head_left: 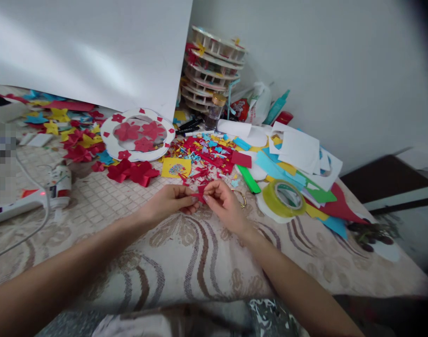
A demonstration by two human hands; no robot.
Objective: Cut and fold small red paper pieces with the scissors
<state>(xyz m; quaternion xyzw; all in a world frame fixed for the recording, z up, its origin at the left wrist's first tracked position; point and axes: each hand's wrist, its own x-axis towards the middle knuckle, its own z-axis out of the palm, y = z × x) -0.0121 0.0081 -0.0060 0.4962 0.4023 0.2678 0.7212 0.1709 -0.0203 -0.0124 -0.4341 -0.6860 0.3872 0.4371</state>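
Note:
Between my hands is a small piece of red paper [201, 193], pinched from both sides just above the cloth. The fingertips of my left hand [175, 200] close on its left part. From the right, the thumb and fingers of my right hand [223, 202] grip it too; its exact folds are partly hidden. Next to my right hand lie scissors, of which a gold-coloured handle loop [242, 198] shows. Behind my hands are a yellow paper square [176, 167] with tiny bits on it and a heap of red, blue and yellow paper scraps [214, 154].
A white ring with red paper flowers [136, 135] rests behind left, near red paper flowers [133, 172]. At left lies a corded white glue gun [20, 206]. Rightward are a tape roll [283, 198], a green strip [249, 179] and paper sheets [298, 149]. Stacked white tiers [214, 68] stand behind.

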